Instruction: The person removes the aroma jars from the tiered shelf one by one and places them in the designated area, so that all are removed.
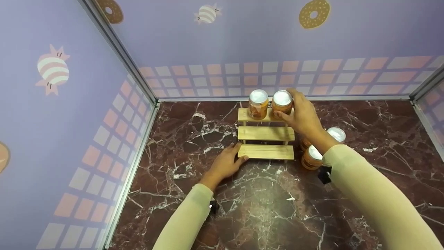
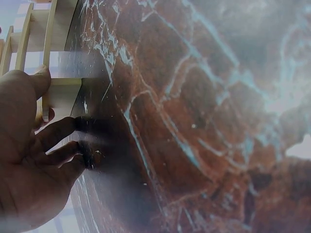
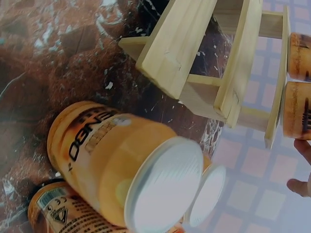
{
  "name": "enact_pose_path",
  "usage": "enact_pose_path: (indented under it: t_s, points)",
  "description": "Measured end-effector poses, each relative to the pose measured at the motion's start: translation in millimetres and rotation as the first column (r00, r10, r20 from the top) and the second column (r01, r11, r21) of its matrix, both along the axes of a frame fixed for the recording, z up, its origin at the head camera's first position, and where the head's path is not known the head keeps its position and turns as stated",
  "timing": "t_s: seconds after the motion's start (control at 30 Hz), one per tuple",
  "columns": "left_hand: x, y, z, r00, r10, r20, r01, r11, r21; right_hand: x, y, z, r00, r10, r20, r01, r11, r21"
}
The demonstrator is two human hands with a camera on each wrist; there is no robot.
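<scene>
One jar (image 1: 281, 103) at the far step's (image 1: 243, 115) right is pinched by the right hand (image 1: 305, 114); the left hand (image 1: 225, 161) pinches the wooden rack's (image 1: 266, 133) near-left corner, probably steadying it.

Purple walls (image 1: 242, 38) with 2 candy prints (image 1: 53, 70) edge an apparently marble tabletop (image 1: 256, 205).

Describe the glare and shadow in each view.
Head: a pale glare patch on the marble surface in front of the wooden rack; left wrist: hazy brightness at upper right, dark shadow beside the left hand; right wrist: bright white lid on the nearest jar.
</scene>
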State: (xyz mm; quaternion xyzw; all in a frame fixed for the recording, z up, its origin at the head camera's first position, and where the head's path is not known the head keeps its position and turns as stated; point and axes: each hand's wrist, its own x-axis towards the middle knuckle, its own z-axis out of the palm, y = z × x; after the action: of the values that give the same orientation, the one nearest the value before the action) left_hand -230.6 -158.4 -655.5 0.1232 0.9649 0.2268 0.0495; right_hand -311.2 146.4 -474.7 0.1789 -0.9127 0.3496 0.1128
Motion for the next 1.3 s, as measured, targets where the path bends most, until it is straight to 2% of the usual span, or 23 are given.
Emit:
enact_pose_path:
  t_s: [0.2, 0.4, 0.6, 0.9, 1.3]
  points:
    - [0.3, 0.2, 0.4, 1.000, 0.003, -0.007, -0.003, 1.000, 0.000, 6.7, 10, 0.5, 1.000, 0.009, -0.025, -0.008, 0.999, 0.046]
    - [-0.2, -0.2, 0.5, 1.000, 0.000, -0.027, 0.000, 1.000, 0.007, 15.0, 23, 0.0, 0.999, 0.017, -0.050, -0.014, 0.999, 0.049]
    - [-0.3, -0.5, 3.0, 1.000, -0.005, -0.011, 0.005, 1.000, 0.020, 23.0, 35, -2.8, 0.995, 0.013, -0.096, -0.008, 0.999, 0.046]
    - [1.8, -0.3, 7.0, 1.000, 0.006, 0.018, -0.007, 0.998, 0.064, 39.5, 54, -2.8, 0.995, 0.008, -0.095, -0.005, 0.999, 0.035]
    - [0.2, 0.5, 5.4, 0.999, 0.008, 0.034, -0.009, 1.000, 0.012, 59.7, 71, -8.6, 0.992, 0.012, -0.124, -0.006, 0.999, 0.047]
